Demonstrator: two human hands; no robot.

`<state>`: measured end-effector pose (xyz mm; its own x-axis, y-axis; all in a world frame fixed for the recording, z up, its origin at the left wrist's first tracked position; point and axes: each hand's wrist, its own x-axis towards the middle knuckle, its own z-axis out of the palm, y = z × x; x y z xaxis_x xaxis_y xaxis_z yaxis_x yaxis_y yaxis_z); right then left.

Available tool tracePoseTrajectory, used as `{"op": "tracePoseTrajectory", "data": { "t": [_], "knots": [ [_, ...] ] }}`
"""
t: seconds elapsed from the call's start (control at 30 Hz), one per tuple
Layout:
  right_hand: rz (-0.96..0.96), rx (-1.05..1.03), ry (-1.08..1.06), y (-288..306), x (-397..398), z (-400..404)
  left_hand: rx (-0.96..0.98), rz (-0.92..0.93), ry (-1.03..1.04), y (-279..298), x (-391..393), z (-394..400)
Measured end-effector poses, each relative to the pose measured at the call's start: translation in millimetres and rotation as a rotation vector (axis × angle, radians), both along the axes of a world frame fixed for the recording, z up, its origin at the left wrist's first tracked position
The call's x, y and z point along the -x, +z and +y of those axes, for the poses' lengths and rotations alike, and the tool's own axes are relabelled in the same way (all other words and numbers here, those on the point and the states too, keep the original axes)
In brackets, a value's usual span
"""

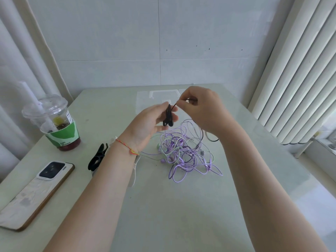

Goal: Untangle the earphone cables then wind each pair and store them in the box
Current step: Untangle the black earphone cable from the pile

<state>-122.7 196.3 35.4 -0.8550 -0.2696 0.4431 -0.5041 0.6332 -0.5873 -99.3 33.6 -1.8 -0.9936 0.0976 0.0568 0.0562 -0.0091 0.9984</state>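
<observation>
A tangle of purple, pale green and dark earphone cables [183, 153] lies on the table in front of me. My left hand [149, 124] holds a small wound bundle of black cable [168, 116] above the tangle, fingers curled round it. My right hand [201, 110] pinches the free end of that black cable just right of the bundle. A dark cable loop [211, 138] hangs below my right wrist. A clear box [156, 96] sits at the table's far side, partly hidden behind my hands.
A plastic drink cup [58, 124] with a straw stands at the left. A phone [38, 190] lies face down near the left edge. A black clip-like object [97, 157] and a white item lie beside my left forearm. Blinds hang at the right.
</observation>
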Motion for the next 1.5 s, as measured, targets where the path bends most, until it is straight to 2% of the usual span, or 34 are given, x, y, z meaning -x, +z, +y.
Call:
{"op": "tracePoseTrajectory", "data": {
  "t": [0.23, 0.37, 0.5, 0.67, 0.73, 0.87, 1.03, 1.1, 1.23, 1.33, 1.4, 1.5],
  "knots": [
    [-0.019, 0.165, 0.021, -2, 6, 5, -0.09, -0.002, -0.177, 5, -10, -3],
    [-0.096, 0.147, 0.068, -4, 7, 7, -0.351, -0.062, -0.203, 11, -11, -8],
    [-0.216, 0.088, 0.085, -7, 11, 14, -0.586, -0.193, -0.049, 8, -2, -20],
    [-0.281, 0.049, -0.021, -15, 19, 18, -0.638, -0.312, 0.24, -8, 9, -26],
    [-0.262, 0.101, -0.16, -22, 26, 21, -0.628, -0.33, 0.295, -12, 12, -27],
    [-0.163, -0.026, -0.516, -29, 32, 32, -0.572, -0.353, 0.449, -18, 16, -31],
    [-0.156, 0.003, -0.614, -29, 34, 33, -0.561, -0.342, 0.724, -23, 20, -39],
    [-0.143, -0.021, -0.596, -29, 33, 30, -0.463, -0.342, 0.661, -19, 19, -38],
    [-0.141, -0.149, -0.446, -28, 29, 22, -0.105, -0.355, 0.326, -9, 10, -22],
    [-0.072, -0.13, -0.325, -23, 24, 14, 0.098, -0.278, 0.249, -7, 4, -13],
    [-0.091, -0.001, -0.2, -18, 18, 6, 0.136, -0.229, 0.206, -4, 1, -10],
    [-0.238, 0.115, 0.067, -16, 8, -4, 0.11, -0.18, 0.135, 0, -3, -7]
  ]
}}
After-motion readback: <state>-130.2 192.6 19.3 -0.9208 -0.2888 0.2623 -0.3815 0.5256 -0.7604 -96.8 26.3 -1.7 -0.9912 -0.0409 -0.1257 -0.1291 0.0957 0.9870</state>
